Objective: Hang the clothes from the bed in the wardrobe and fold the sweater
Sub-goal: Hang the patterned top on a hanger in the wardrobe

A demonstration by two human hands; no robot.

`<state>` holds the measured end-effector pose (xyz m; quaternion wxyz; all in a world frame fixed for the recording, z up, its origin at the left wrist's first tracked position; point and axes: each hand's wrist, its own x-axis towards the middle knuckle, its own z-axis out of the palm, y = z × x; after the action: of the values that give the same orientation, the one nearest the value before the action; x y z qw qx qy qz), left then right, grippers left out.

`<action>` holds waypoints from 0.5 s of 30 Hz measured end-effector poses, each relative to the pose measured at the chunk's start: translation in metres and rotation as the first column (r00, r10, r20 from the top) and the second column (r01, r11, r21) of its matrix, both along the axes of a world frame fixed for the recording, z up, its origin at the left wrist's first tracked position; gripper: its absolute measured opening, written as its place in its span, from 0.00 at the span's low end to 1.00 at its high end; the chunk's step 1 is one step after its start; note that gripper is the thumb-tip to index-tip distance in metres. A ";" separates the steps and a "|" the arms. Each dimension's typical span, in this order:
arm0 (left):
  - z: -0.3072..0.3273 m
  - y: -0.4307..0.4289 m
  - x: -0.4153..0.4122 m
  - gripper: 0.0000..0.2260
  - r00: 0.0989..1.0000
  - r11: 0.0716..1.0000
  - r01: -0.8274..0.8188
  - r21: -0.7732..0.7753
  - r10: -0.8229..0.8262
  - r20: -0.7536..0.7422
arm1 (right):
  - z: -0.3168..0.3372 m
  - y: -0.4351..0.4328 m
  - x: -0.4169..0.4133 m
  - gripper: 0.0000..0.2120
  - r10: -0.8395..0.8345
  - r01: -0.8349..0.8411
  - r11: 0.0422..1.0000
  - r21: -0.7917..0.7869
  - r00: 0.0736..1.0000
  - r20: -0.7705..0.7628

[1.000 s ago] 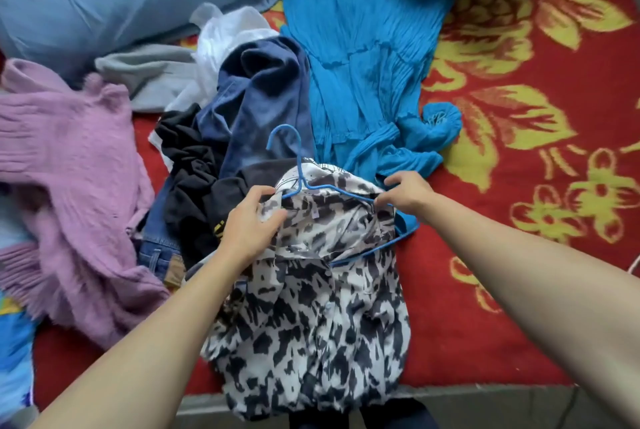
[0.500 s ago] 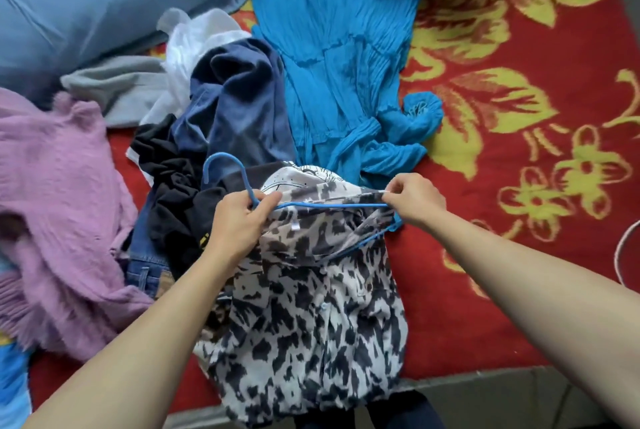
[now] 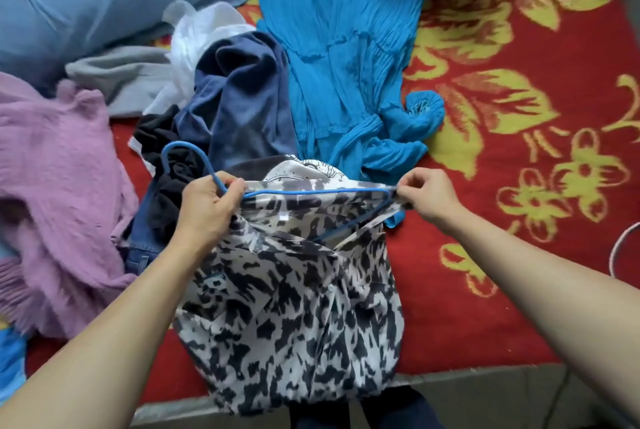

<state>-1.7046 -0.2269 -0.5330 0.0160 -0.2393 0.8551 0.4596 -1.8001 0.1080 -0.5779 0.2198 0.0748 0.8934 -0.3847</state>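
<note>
Your left hand (image 3: 207, 210) grips the blue hanger (image 3: 311, 191). Your right hand (image 3: 429, 196) pinches the spotted shirt (image 3: 294, 307), which hangs below your fingers (image 3: 410, 182).

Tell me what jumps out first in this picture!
In the middle, a black-and-white blotchy blouse is draped over a thin blue wire hanger: the left hand grips the hanger and the right hand pinches the blouse. Behind it lies a bright blue pleated dress, and a fuzzy lilac knitted sweater is heaped at the left, on a red blanket with yellow flowers.
</note>
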 end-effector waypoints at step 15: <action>0.015 0.028 -0.028 0.13 0.976 0.978 0.114 0.173 -0.142 0.163 | 0.059 -0.047 0.001 0.05 0.365 -0.301 0.894 0.333 0.919 -0.149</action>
<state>-1.7321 -0.1988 -0.5177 0.1399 -0.2208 0.8237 0.5032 -1.7987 0.0614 -0.5191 0.1739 -0.0877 0.9592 -0.2050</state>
